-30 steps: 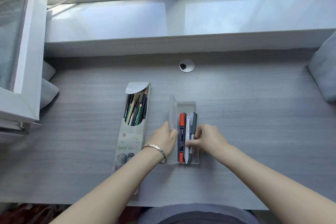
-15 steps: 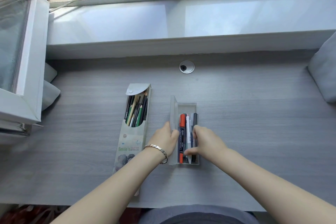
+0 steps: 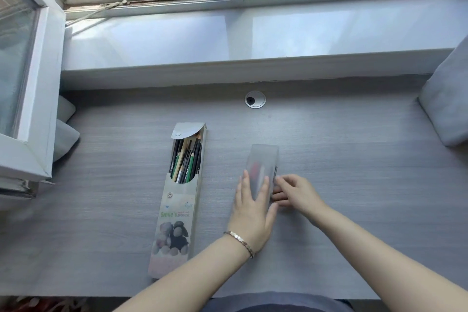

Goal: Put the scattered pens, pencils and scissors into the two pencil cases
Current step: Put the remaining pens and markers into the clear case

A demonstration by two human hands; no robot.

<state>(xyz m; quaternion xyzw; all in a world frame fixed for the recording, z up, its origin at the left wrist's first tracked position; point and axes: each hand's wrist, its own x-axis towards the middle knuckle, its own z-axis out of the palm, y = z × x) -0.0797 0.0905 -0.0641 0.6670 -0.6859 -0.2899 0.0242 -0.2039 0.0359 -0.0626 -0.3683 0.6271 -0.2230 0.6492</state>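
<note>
Grey wood-grain desk under a window sill. Two cases lie side by side, apart, long axes running away from the person.

Frosted case: right of centre, lid down over the tray. A red shape shows dimly through the lid; contents otherwise too clouded to name. A dark pen end shows at the right edge.

Left hand: palm down on the near half of the frosted lid, fingers straight and slightly spread, pointing away. Lies flat on the lid, no curl round it. Bracelet on the wrist.

Right hand: just beside the case on its right, resting low on the desk. Fingers bent, tips meeting the case's right edge near the dark pen end. Whether they pinch the rim or only touch it cannot be told.

The far half of the frosted case pokes out beyond both hands, uncovered.

Printed case: left of the frosted one, touched by neither hand. Top flap open, folded back. Pencils, dark and green, packed inside, tips towards the flap.

Cable grommet at the desk's far edge. Grey cushion at far right.
</note>
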